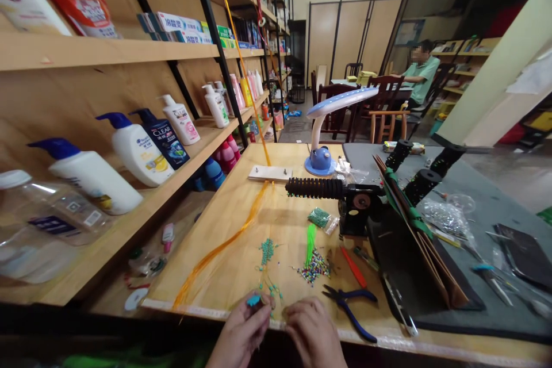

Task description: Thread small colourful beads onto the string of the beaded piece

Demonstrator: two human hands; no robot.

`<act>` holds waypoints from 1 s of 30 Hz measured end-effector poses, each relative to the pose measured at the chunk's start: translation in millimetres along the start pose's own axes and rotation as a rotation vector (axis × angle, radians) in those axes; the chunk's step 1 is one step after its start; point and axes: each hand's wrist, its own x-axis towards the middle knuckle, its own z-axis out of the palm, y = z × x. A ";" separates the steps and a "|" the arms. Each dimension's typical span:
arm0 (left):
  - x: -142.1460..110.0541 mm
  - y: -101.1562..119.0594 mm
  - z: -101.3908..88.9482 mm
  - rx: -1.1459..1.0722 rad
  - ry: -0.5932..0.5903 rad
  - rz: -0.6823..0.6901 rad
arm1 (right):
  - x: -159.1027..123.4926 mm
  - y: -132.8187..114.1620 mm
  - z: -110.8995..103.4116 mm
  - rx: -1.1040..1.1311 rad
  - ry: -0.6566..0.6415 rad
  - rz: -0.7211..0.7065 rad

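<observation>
So, head cam: my left hand [242, 329] is pinching a small teal bead piece [253, 300] at the table's [241, 224] near edge. Right hand [311, 330] is curled beside it, grip hidden. Looks mid-threading; next needs a steady fingertip pinch.

Bare wooden table [241, 224] left; pliers [351, 305] block right

Head-worn view, forward-down over near worktable [241, 224]

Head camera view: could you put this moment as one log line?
left hand: pinching small teal bead piece | right hand: alongside, contents hidden | blue-handled pliers: lying right, untouched | wooden table
</observation>
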 end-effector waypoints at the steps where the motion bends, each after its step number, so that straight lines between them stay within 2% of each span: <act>1: 3.1 -2.5 1.3 0.011 -0.015 0.009 | 2.4 1.7 -1.5 0.054 -0.008 0.065; 4: 16.8 -9.3 6.4 0.023 -0.053 0.035 | 12.4 7.5 -6.5 0.159 -0.019 0.285; 7: 33.2 -15.1 11.7 -0.002 -0.084 0.050 | 23.0 13.4 -8.2 0.277 -0.088 0.474; 10: 46.4 -18.1 15.3 -0.023 -0.091 0.039 | 30.3 17.9 -3.4 0.526 -0.131 0.624; 13: 54.4 -18.4 16.0 -0.032 -0.117 -0.004 | 34.4 20.3 4.6 0.822 -0.114 0.726; 18: 62.7 -21.1 13.6 -0.060 -0.186 -0.116 | 37.3 19.6 12.3 1.104 -0.068 0.813; 24: 67.8 -27.9 10.4 -0.117 -0.232 -0.109 | 36.6 19.7 18.2 1.202 -0.033 0.874; 30: 68.8 -28.6 10.8 -0.098 -0.262 -0.087 | 37.6 21.2 20.9 1.219 -0.009 0.820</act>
